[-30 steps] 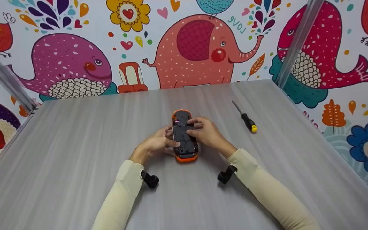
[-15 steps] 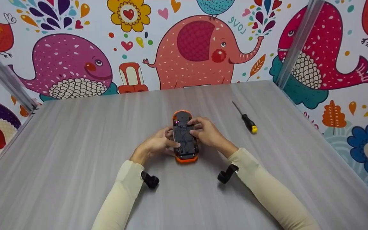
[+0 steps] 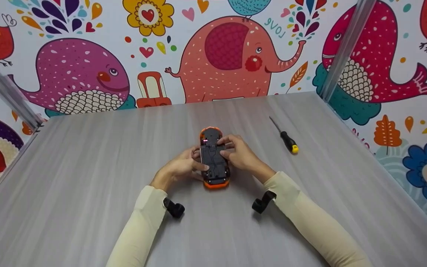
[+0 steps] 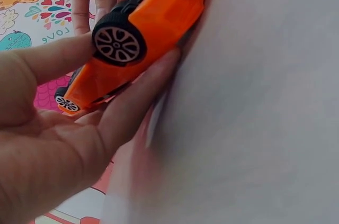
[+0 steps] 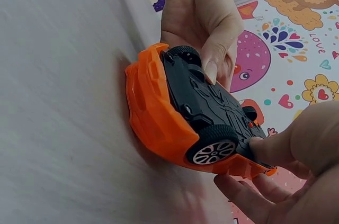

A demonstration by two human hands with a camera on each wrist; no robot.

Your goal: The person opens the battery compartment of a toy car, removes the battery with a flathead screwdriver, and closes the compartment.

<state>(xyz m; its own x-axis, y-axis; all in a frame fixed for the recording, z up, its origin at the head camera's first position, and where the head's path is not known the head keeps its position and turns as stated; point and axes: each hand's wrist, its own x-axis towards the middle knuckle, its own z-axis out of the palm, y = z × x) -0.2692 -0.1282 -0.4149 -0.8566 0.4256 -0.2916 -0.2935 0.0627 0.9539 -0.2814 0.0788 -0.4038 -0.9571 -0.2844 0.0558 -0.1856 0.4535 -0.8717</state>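
Note:
An orange toy car (image 3: pixel 214 158) lies upside down on the grey table (image 3: pixel 87 178), its black underside facing up. My left hand (image 3: pixel 184 167) holds its left side, thumb over the chassis and fingers under the body. In the left wrist view the car (image 4: pixel 143 28) sits between that thumb and fingers (image 4: pixel 137 102). My right hand (image 3: pixel 237 152) grips the right side, fingertips on the black underside near the front. From the right wrist camera, the car (image 5: pixel 180 118) rests roof-down on the table, with my right fingers (image 5: pixel 275 147) at a wheel.
A screwdriver (image 3: pixel 284 136) with a black and yellow handle lies on the table to the right of the car. Colourful cartoon wall panels (image 3: pixel 221 55) close the table at the back and sides. Black wrist camera mounts (image 3: pixel 174 208) sit under both sleeves.

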